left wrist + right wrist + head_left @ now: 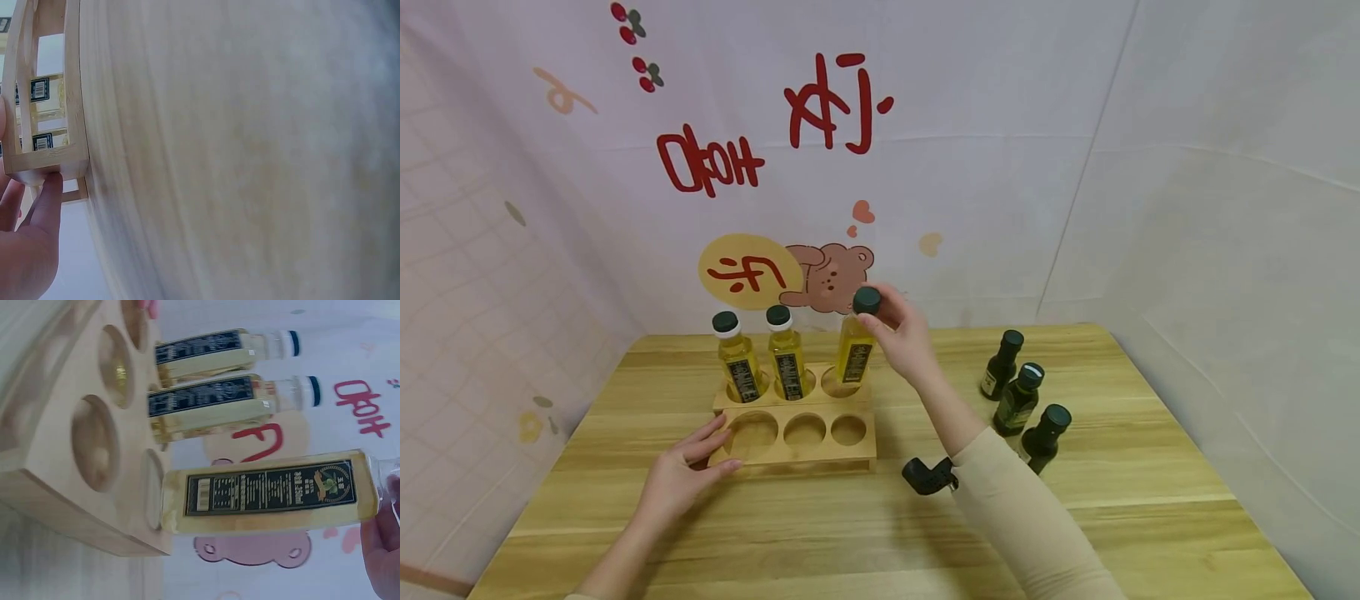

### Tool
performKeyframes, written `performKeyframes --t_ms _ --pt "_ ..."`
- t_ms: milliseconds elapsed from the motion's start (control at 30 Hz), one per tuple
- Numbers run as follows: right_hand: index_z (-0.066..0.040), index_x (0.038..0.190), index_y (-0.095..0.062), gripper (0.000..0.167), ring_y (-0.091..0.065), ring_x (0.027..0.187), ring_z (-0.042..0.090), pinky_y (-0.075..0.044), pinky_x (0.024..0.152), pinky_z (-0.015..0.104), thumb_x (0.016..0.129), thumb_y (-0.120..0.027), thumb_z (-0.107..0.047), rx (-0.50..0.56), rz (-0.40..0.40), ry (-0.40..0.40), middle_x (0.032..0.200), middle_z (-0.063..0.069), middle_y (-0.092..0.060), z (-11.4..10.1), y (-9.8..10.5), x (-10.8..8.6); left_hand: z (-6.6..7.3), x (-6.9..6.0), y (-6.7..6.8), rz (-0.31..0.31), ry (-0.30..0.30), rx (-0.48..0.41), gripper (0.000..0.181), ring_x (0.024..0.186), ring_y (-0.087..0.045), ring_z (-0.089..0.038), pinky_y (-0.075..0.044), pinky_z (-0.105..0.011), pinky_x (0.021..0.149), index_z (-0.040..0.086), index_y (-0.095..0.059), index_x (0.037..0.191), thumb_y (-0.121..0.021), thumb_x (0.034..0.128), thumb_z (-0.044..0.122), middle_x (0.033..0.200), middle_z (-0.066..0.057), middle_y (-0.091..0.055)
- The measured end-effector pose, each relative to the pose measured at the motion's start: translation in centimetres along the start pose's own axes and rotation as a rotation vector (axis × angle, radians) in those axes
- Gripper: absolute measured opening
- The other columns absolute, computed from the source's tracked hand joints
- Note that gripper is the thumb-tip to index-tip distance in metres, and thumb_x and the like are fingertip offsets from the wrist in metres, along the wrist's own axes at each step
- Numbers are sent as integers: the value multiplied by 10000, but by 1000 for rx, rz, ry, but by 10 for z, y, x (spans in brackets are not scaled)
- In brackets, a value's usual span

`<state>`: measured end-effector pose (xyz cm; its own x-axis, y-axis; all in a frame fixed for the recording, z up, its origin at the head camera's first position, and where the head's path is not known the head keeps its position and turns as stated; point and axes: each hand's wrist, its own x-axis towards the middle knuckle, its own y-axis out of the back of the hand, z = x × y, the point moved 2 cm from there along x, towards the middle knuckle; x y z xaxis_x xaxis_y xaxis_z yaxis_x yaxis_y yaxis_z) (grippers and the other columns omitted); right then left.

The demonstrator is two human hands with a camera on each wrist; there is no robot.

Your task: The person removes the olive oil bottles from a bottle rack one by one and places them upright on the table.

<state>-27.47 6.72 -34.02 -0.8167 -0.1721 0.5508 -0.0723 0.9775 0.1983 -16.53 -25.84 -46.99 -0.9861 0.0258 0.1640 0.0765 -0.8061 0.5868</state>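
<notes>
My right hand [907,337] grips a bottle of yellow oil [855,350] near its neck, just below the dark green cap. The bottle stands nearly upright at the back-row right hole of a stepped wooden rack [797,408]; in the right wrist view its base [172,503] is right by that hole, and whether it has entered cannot be told. Two similar oil bottles, one at the left [741,367] and one in the middle [787,362], stand in the back row. At the rack's left front corner, my left hand [679,475] holds the end between thumb and fingers.
Three dark bottles stand on the right of the wooden table: a back one [1000,371], a middle one [1017,404] and a front one [1041,442]. A black curved object [925,477] lies partly under the right sleeve. A printed cloth [985,167] hangs behind.
</notes>
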Motion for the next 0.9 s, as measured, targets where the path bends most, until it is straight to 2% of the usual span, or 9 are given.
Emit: performKeyframes --t_ms 200,333,533,900 --pt "23 1373 -535 421 -623 1114 322 -473 996 404 961 -624 10 4 25 0 1227 220 -641 -8 18 -1 -1 0 -1 0 6 -9 589 1275 -491 -311 -445 -62 820 -4 -661 1270 -840 804 308 1451 -70 -514" --pt "14 1395 -516 425 -603 1159 315 -459 1006 417 978 -601 1 8 25 -34 1277 217 -625 -7 30 -4 -2 0 -1 0 9 -10 589 1282 -486 -317 -441 -57 820 -6 -659 1272 -840 805 304 1453 -71 -512" --pt "-10 1422 -495 436 -568 1210 318 -447 1013 443 994 -578 -9 3 29 -101 1324 216 -596 3 49 -7 -4 1 -1 -1 15 -7 606 1279 -491 -302 -461 -82 822 -2 -656 1276 -840 800 326 1457 -61 -509" --pt "-30 1441 -485 457 -545 1230 331 -431 1033 458 994 -581 -25 -27 40 -199 1365 221 -559 26 69 -18 -7 1 -2 8 3 16 598 1260 -502 -304 -435 -47 810 5 -666 1267 -842 796 329 1446 -59 -519"
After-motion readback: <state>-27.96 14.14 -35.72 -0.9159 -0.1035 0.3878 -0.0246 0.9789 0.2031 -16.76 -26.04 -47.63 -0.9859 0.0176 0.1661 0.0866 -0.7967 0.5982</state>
